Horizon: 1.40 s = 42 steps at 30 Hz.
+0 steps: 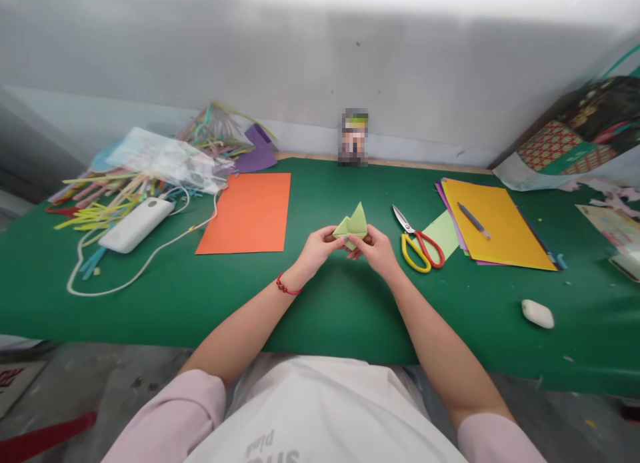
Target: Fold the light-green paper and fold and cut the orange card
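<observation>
Across the broad green tabletop (345,326), open toward its near edge, an orange rectangular paper sheet (250,213) lies left, yellow-and-red-handled metal scissors (409,229) right; between them, left hand (319,247) and right hand (379,249) pinch a pointed, folded light-green paper (356,227).

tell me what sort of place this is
Probably a craft workspace, at a green table: there are scissors, a stack of coloured paper and a small piece of folded green paper being held above it.
</observation>
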### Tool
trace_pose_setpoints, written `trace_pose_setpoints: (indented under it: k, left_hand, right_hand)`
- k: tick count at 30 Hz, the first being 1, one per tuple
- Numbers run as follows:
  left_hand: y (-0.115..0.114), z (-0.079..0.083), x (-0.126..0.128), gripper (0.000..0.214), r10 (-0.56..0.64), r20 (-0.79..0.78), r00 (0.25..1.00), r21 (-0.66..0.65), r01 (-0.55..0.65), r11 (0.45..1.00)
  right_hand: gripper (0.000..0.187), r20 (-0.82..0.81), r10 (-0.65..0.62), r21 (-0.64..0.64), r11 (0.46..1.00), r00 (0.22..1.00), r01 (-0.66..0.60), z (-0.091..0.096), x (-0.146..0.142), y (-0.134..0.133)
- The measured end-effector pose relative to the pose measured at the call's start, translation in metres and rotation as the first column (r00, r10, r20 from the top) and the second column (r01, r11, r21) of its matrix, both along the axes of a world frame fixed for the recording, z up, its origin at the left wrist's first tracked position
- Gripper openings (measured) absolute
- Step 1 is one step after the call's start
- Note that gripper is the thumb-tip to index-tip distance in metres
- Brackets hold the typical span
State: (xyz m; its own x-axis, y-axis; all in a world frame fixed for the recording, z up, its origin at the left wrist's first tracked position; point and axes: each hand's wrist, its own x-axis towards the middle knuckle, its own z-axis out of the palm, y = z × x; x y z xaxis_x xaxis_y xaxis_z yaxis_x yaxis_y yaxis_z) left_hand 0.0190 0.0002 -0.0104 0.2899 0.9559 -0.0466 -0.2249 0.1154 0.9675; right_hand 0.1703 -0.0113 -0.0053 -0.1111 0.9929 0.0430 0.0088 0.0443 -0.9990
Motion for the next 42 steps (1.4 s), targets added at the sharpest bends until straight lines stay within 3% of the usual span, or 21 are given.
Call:
trace_pose_setpoints:
  k: [4, 12, 16, 18, 20, 23, 27, 32, 37, 42]
  left_hand:
    - [-0.001, 0.001, 0.000, 0.044, -0.003, 0.015, 1.000, -0.048, 0.004, 0.999]
    - [-0.003, 0.006, 0.000, 0.031, 0.067, -0.044, 0.997, 0.046, -0.065, 0.997]
    - [-0.004, 0.005, 0.003, 0.023, 0.107, -0.088, 0.990, 0.007, -0.107, 0.994]
    - [-0.004, 0.003, 0.003, 0.017, 0.169, -0.170, 0.971, 0.028, -0.166, 0.986]
    - [-0.004, 0.001, 0.003, 0.011, 0.246, -0.268, 0.932, 0.087, -0.231, 0.969]
    - [-0.003, -0.002, 0.002, 0.007, 0.271, -0.344, 0.899, 0.120, -0.244, 0.962]
    - [-0.004, -0.004, 0.006, 0.006, 0.224, -0.304, 0.926, 0.032, -0.225, 0.974]
    - [-0.005, -0.003, 0.010, 0.012, 0.180, -0.211, 0.961, -0.106, -0.205, 0.973]
    - [-0.002, 0.000, 0.005, 0.012, 0.214, -0.203, 0.955, -0.082, -0.234, 0.969]
    - [0.002, -0.002, 0.001, 0.013, 0.222, -0.179, 0.959, -0.032, -0.231, 0.972]
  right_hand:
    - [0.046, -0.025, -0.032, -0.013, 0.999, 0.999, 0.031, 0.001, -0.005, -0.001]
    - [0.045, -0.083, 0.026, -0.007, 1.000, 0.996, -0.026, -0.003, -0.007, 0.003]
    - [0.046, 0.036, -0.011, -0.006, 1.000, 0.999, 0.011, -0.010, -0.004, 0.005]
    - [0.048, 0.159, -0.148, 0.082, 0.987, 0.976, 0.136, -0.011, -0.002, 0.003]
    - [0.047, 0.252, -0.322, 0.245, 0.933, 0.913, 0.262, -0.010, 0.001, 0.001]
    - [0.027, 0.321, -0.392, 0.397, 0.882, 0.862, 0.253, -0.010, 0.005, 0.000]
    - [0.021, 0.361, -0.228, 0.327, 0.939, 0.904, 0.106, -0.017, 0.005, 0.004]
    - [0.029, 0.321, -0.186, 0.246, 0.963, 0.929, 0.108, -0.025, 0.002, 0.008]
    - [0.034, 0.243, -0.176, 0.182, 0.974, 0.954, 0.133, -0.023, 0.006, 0.010]
    - [0.037, 0.161, -0.053, 0.031, 0.998, 0.986, 0.049, -0.018, 0.008, 0.009]
